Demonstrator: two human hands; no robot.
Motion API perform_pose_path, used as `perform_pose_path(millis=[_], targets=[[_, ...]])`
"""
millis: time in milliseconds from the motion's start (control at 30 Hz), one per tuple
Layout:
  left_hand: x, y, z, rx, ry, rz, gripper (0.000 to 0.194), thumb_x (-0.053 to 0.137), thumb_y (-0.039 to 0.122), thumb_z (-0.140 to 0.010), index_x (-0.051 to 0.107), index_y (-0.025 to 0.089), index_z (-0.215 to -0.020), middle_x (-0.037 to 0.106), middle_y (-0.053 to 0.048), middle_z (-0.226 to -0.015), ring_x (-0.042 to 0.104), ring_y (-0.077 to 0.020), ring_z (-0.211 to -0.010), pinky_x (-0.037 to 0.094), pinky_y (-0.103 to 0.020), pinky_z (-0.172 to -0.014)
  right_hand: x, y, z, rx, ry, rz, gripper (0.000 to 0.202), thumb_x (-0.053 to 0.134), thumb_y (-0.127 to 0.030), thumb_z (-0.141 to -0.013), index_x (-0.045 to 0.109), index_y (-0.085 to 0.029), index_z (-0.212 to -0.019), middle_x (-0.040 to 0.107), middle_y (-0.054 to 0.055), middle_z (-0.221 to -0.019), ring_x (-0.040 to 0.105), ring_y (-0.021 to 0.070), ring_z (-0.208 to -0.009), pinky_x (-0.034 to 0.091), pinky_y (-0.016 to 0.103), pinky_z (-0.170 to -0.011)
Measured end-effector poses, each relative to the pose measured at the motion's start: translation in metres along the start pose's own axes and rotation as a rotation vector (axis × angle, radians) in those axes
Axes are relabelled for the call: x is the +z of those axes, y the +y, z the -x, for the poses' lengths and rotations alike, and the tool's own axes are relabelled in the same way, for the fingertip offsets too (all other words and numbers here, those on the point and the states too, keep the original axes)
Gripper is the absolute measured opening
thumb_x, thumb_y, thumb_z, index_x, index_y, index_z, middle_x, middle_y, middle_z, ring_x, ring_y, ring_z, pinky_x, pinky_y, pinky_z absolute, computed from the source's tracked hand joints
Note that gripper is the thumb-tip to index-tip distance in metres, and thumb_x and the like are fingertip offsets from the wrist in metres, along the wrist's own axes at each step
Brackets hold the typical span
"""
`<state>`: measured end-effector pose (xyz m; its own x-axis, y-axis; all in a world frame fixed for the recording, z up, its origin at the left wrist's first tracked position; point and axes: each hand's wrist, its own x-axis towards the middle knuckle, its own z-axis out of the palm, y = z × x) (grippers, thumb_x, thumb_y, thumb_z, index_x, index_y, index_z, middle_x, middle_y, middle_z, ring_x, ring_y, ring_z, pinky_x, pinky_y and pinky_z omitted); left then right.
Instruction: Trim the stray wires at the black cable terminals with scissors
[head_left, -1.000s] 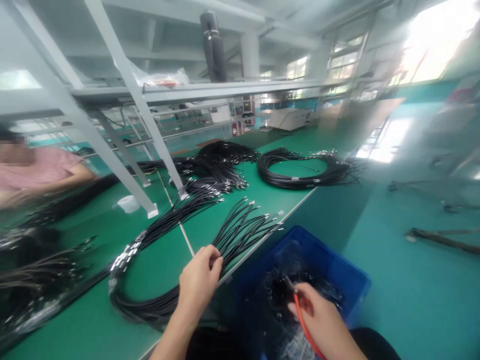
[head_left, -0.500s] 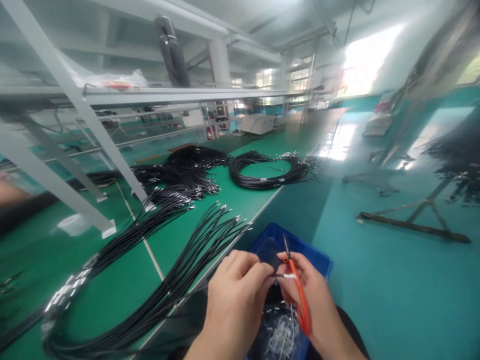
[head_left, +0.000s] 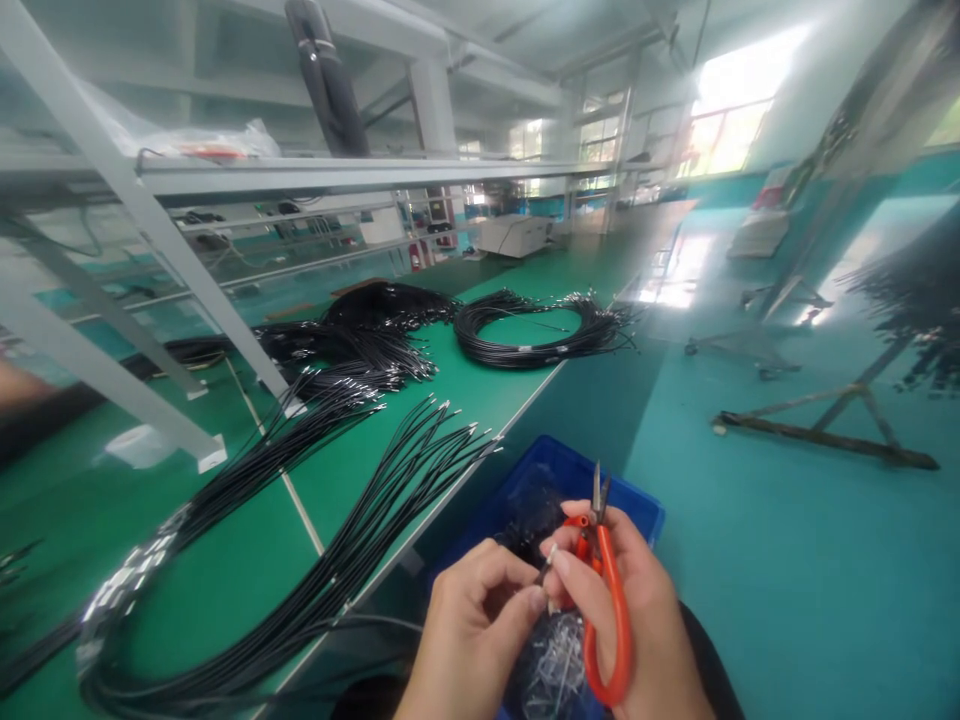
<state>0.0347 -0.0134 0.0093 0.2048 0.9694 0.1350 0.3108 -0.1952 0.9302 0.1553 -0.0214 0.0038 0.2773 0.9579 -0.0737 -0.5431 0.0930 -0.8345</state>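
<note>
Between thumb and fingertips, my left hand (head_left: pixel 480 625) pinches a thin black cable (head_left: pixel 544 574) close to its pale tip. My right hand (head_left: pixel 645 590) is closed round red-handled scissors (head_left: pixel 619 625), whose pointed blades face up and stand slightly apart. The right thumb and index finger also meet at the cable's tip. Beneath both hands sits a blue bin (head_left: pixel 645 500) holding clear and whitish scraps (head_left: pixel 555 665) and dark material in a clear bag. A bundle of black cables (head_left: pixel 300 640) curves over the green table (head_left: pixel 352 510) at left, its silvery ends fanned towards the bin.
Farther along the table lie a coiled cable bundle (head_left: pixel 517 355) and a heap of black cables (head_left: pixel 375 320). White shelf posts (head_left: pixel 202 290) rise at left. A wheeled stand (head_left: pixel 825 440) with hanging dark strands is on the right, over the teal floor (head_left: pixel 787 570).
The scissors have turned more upright and their blades have parted. My right thumb and finger have closed on the cable's tip. My left hand has shifted slightly down.
</note>
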Motion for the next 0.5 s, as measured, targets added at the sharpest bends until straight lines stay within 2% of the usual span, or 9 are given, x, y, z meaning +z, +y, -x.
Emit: perform_pose_path(millis=[167, 300, 400, 500], targets=[[-0.001, 0.003, 0.001, -0.056, -0.052, 0.006, 0.018, 0.061, 0.027, -0.078, 0.067, 0.016, -0.066, 0.059, -0.003, -0.067, 0.053, -0.0147, -0.063, 0.039, -0.022, -0.058, -0.003, 0.004, -0.002, 0.005, -0.028, -0.003, 0.031, 0.075, -0.026, -0.068, 0.055, -0.022, -0.091, 0.063, -0.004, -0.065, 0.056, 0.0093, -0.044, 0.043, 0.019, -0.044], [0.002, -0.001, 0.004, -0.129, -0.064, 0.291, 0.016, 0.060, 0.031, -0.078, 0.057, 0.016, -0.073, 0.059, -0.001, -0.066, 0.050, -0.0115, -0.057, 0.038, -0.020, -0.052, -0.002, 0.006, 0.001, 0.191, -0.070, -0.123, 0.031, 0.072, -0.024, -0.070, 0.052, -0.023, -0.094, 0.061, -0.004, -0.067, 0.054, 0.0102, -0.049, 0.043, 0.021, -0.048], [0.006, -0.002, 0.005, -0.151, -0.032, 0.463, 0.023, 0.059, 0.038, -0.080, 0.050, 0.018, -0.079, 0.054, 0.002, -0.062, 0.046, -0.0093, -0.052, 0.034, -0.018, -0.047, 0.004, 0.007, 0.006, 0.303, -0.055, -0.172, 0.032, 0.071, -0.026, -0.070, 0.051, -0.024, -0.094, 0.058, -0.004, -0.067, 0.053, 0.0116, -0.052, 0.043, 0.022, -0.050], [0.006, 0.000, 0.003, -0.125, 0.076, 0.418, 0.023, 0.063, 0.037, -0.077, 0.052, 0.018, -0.081, 0.052, 0.003, -0.064, 0.048, -0.0101, -0.054, 0.039, -0.020, -0.049, 0.012, 0.009, 0.010, 0.288, -0.049, -0.111, 0.033, 0.074, -0.028, -0.068, 0.051, -0.025, -0.092, 0.056, -0.006, -0.066, 0.052, 0.0110, -0.051, 0.042, 0.022, -0.049]])
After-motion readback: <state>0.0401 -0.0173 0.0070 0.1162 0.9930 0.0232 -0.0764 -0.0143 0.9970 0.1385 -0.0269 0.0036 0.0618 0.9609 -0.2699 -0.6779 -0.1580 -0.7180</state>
